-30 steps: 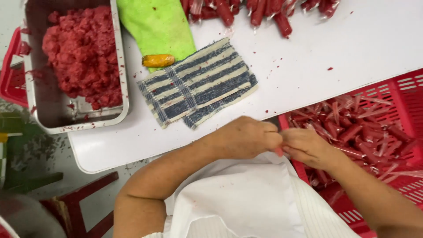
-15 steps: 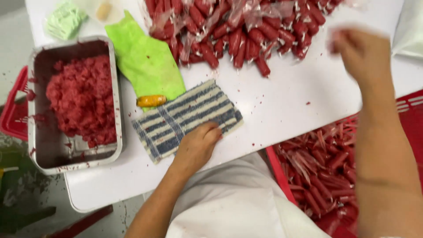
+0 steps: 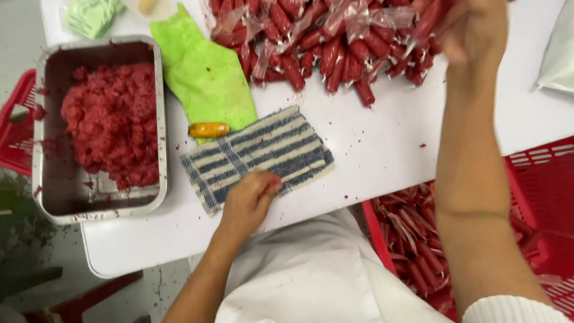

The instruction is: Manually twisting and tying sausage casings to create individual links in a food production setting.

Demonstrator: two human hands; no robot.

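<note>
My left hand lies with curled fingers on the near edge of a blue-and-white striped cloth on the white table. My right hand is stretched to the far side. There it closes on a red sausage at the right edge of a heap of red sausages in clear wrapping. The fingertips are hidden behind the hand.
A metal tray of red minced meat stands at the left. A green cloth and a small orange piece lie beside it. A red basket with sausages sits low on the right. A white bag lies far right.
Both hands were together at the table's near edge. My right hand has since reached out to the sausage heap, and my left hand has come down on the striped cloth.
</note>
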